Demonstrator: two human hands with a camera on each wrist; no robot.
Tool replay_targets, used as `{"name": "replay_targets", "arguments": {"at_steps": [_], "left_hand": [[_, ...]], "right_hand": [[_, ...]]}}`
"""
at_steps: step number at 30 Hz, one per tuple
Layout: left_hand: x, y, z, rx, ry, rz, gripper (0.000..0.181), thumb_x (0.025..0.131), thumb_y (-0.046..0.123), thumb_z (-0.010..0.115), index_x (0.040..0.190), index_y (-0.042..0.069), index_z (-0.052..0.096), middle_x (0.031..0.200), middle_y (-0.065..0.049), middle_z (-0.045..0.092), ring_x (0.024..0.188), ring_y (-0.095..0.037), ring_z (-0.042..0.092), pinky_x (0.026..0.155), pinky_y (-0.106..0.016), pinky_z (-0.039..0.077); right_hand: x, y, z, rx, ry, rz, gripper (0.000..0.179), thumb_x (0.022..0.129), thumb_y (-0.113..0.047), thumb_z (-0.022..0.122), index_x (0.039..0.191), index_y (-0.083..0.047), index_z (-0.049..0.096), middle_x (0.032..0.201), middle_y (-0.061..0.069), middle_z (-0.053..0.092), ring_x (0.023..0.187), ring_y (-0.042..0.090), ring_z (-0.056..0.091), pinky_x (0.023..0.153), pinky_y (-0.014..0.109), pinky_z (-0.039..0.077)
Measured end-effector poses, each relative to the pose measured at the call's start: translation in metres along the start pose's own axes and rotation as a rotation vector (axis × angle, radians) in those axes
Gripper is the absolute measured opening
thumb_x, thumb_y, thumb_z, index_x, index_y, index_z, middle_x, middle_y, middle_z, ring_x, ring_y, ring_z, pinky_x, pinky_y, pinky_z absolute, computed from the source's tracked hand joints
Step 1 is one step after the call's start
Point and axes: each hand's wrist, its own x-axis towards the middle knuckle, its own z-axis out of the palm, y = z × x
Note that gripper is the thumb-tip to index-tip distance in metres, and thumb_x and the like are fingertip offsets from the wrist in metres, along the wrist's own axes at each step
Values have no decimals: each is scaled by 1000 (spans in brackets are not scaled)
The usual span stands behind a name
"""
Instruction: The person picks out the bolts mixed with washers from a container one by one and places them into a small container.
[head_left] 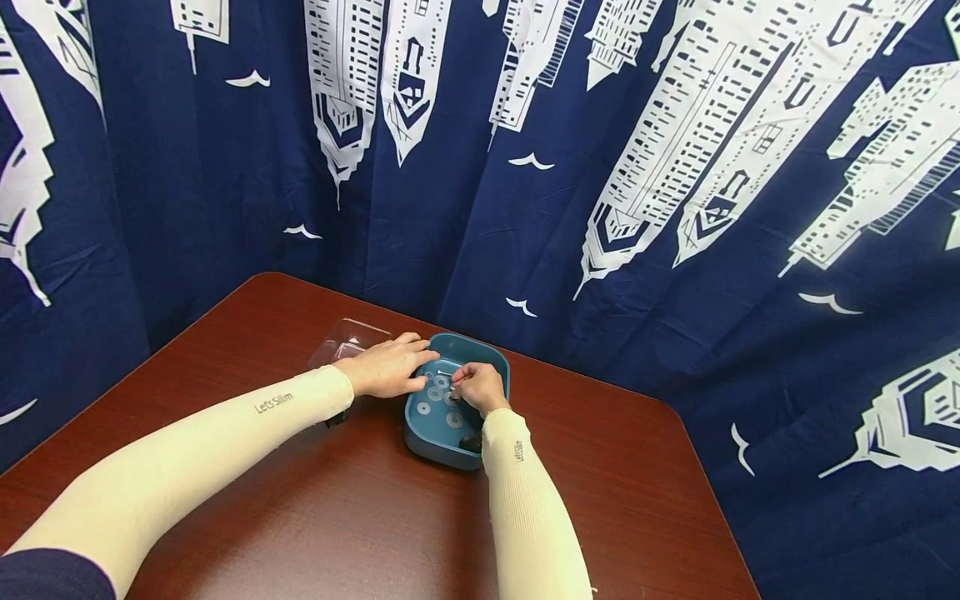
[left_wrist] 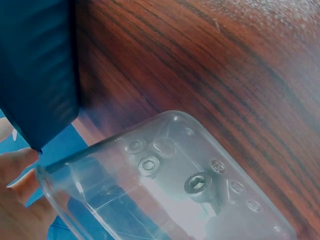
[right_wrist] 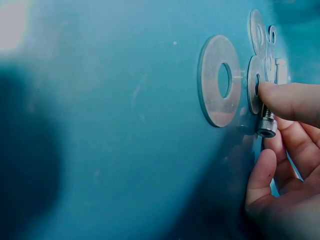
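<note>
My right hand [head_left: 482, 388] reaches down into a blue bin [head_left: 442, 458]. Its thumb and fingers pinch a small metal socket head screw [right_wrist: 267, 127], with the head pointing out below the thumb. Just beside the thumb lies a flat metal washer [right_wrist: 254, 95], and a larger washer [right_wrist: 211, 97] is nearer the camera. Several more washers [head_left: 423, 408] are spread over the bin floor. The left hand [head_left: 390, 367] lies with its fingers extended at the bin's left rim, fingertips over the edge.
A clear plastic tray [left_wrist: 175, 120] stands left of the bin, under the left wrist. Inside it are a large socket head screw [left_wrist: 197, 184], another socket head [left_wrist: 148, 166] and several small screws [left_wrist: 237, 187]. A dark item [head_left: 471, 443] sits in the bin's near right corner.
</note>
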Motion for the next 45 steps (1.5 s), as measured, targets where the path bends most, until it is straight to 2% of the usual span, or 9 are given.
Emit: {"name": "replay_targets", "arguments": {"at_steps": [14,23,33,45], "left_hand": [[1,-3,4,-13,2,9,55,97,33,59,147,10,53,156,-18,43,145,-36,36,113,-53,39],[3,-4,1,1,-13,12,58,98,38,58,148,9,51,156,-17,44,144,-36,37,114,-52,38],[4,-3,-1,11,-17,6,58,97,37,57,148,9,51,156,-17,43,144,-35,38,113,-53,39],[4,-3,2,9,-24,5,57,98,36,58,148,9,51,157,-17,43,145,-36,36,114,-54,38]], "right_hand": [[2,1,2,-19,24,6,12,76,2,79,84,-6,75,75,1,70,70,16,60,57,25,47],[4,2,2,-13,27,7,11,78,2,78,84,-6,75,76,1,71,69,16,62,58,24,48],[4,1,2,29,-4,6,11,79,3,74,86,-4,74,82,7,72,73,18,64,61,26,49],[3,2,0,66,-20,-25,8,78,2,74,84,-5,74,78,4,70,72,18,59,61,26,47]]}}
